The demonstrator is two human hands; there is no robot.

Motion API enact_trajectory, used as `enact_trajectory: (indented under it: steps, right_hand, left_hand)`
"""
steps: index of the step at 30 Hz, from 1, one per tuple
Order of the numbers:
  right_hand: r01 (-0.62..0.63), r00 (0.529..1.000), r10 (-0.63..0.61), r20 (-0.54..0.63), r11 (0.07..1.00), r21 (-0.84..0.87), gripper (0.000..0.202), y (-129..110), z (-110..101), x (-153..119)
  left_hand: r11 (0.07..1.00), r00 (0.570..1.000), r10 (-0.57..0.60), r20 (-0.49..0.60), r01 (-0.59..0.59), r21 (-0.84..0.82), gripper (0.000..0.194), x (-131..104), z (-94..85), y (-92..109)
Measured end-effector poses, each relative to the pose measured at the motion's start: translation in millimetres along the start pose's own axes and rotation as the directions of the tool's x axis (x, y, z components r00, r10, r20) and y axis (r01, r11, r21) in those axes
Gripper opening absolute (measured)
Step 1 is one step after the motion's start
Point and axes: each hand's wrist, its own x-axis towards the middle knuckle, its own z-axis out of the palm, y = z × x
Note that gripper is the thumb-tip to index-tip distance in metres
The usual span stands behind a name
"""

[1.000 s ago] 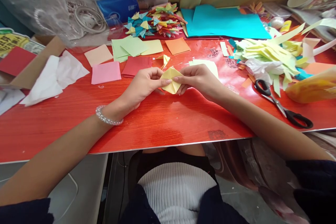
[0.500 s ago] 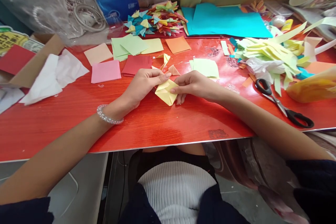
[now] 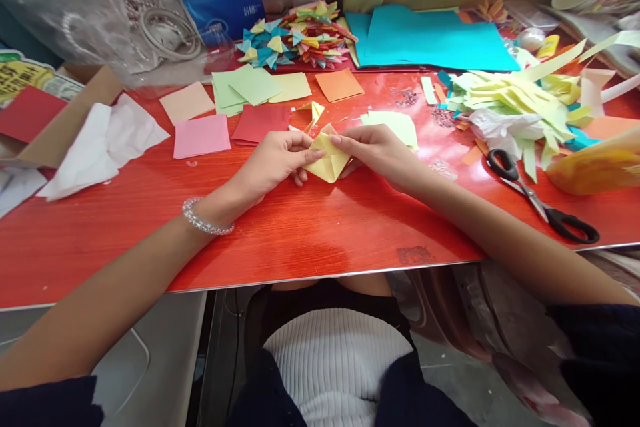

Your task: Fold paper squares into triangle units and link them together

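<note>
A creased yellow paper square (image 3: 330,163), turned on its corner, is held just above the red table (image 3: 300,233). My left hand (image 3: 273,163) pinches its left side between thumb and fingers. On the upper right side, my right hand (image 3: 383,153) grips the paper with its thumb on top; its other fingers are partly hidden behind. Just behind the paper lie a folded yellow piece (image 3: 314,117) and a small peach piece, mostly covered. A red paper stack (image 3: 260,124) is left of them, and a pale green stack (image 3: 393,125) lies beyond my right hand.
Pink (image 3: 202,136), peach (image 3: 187,103), green (image 3: 255,85) and orange (image 3: 339,85) squares lie behind. Folded paper pieces (image 3: 320,37) and blue sheets (image 3: 435,40) are at the back. Black scissors (image 3: 537,197) and paper strips (image 3: 510,103) are on the right; a cardboard box (image 3: 75,113) is left.
The yellow paper has moved slightly up and right and has turned. My right thumb has shifted to its upper edge, and my left thumb now lies on its left part.
</note>
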Motion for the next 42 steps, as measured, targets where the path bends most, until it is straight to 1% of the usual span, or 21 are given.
enact_trajectory:
  steps: [2, 4, 6, 8, 10, 14, 17, 19, 21, 24, 25, 27, 33, 37, 39, 42]
  right_hand:
    - [0.089, 0.994, -0.095, -0.056, 0.991, -0.095, 0.03, -1, 2, -2]
    - [0.161, 0.981, -0.175, -0.085, 0.974, -0.158, 0.028, -1, 4, -3]
    - [0.198, 0.972, -0.219, -0.084, 0.959, -0.203, 0.025, -1, 5, -4]
    - [0.205, 0.97, -0.23, -0.082, 0.949, -0.239, 0.021, -2, 4, -4]
    - [0.18, 0.975, -0.205, -0.087, 0.955, -0.234, 0.02, -2, 4, -4]
    - [0.099, 0.99, -0.116, -0.086, 0.979, -0.179, 0.023, 0, 2, -2]
    - [0.074, 0.986, -0.095, -0.137, 0.985, -0.153, 0.022, 2, 2, 0]
    - [0.061, 0.985, -0.076, -0.153, 0.993, -0.099, 0.021, 3, 1, 1]
    - [0.035, 0.994, -0.035, -0.101, 0.999, -0.004, 0.022, 2, -1, 2]
    - [-0.057, 0.997, 0.051, 0.056, 0.991, 0.118, 0.023, -1, -6, 3]
    - [-0.083, 0.994, 0.071, 0.088, 0.987, 0.141, 0.022, -2, -7, 3]
    - [-0.101, 0.992, 0.086, 0.096, 0.981, 0.167, 0.02, -2, -8, 4]
    - [-0.075, 0.997, 0.074, 0.01, 0.984, 0.164, 0.014, -2, -9, 4]
    - [-0.058, 0.998, 0.063, -0.024, 0.985, 0.163, 0.012, -4, -12, 4]
    - [-0.059, 0.998, 0.064, -0.027, 0.986, 0.155, 0.013, -5, -13, 4]
    - [-0.061, 0.998, 0.064, -0.02, 0.986, 0.153, 0.016, -6, -14, 4]
  left_hand:
    - [0.999, 1.0, 0.005, 0.013, -0.005, 0.051, 0.023, -1, 1.6, 1]
    - [0.996, 0.999, 0.007, 0.054, -0.011, 0.085, 0.022, -3, 3.0, 2]
    - [0.995, 0.996, 0.008, 0.091, -0.017, 0.096, 0.021, -3, 4.1, 2]
    - [0.994, 0.995, 0.013, 0.103, -0.024, 0.103, 0.02, -3, 4.4, 2]
    - [0.993, 0.994, 0.018, 0.104, -0.03, 0.115, 0.02, -3, 4.1, 1]
    - [0.991, 0.997, 0.016, 0.075, -0.025, 0.129, 0.018, -2, 3.5, 0]
    - [0.995, 0.998, -0.021, 0.059, 0.016, 0.098, 0.017, -2, 3.7, 2]
    - [0.998, 0.997, -0.051, 0.051, 0.048, 0.05, 0.016, -2, 3.8, 3]
    - [0.999, 0.999, -0.048, 0.02, 0.048, 0.002, 0.016, -2, 3.6, 4]
    - [0.999, 0.997, 0.012, -0.074, -0.015, -0.028, 0.018, -1, 2.7, 3]
    - [0.999, 0.994, 0.031, -0.102, -0.034, -0.03, 0.018, -1, 2.4, 2]
    - [0.998, 0.99, 0.053, -0.131, -0.058, -0.035, 0.021, -1, 1.9, 2]
    - [0.996, 0.997, 0.057, -0.06, -0.061, -0.072, 0.03, -2, 1.1, 6]
    - [0.992, 0.998, 0.055, -0.021, -0.057, -0.111, 0.036, -2, 0.0, 9]
    - [0.993, 0.999, 0.047, 0.005, -0.046, -0.11, 0.035, -2, -0.1, 10]
    - [0.995, 0.998, 0.044, 0.049, -0.04, -0.086, 0.029, -3, 0.5, 10]
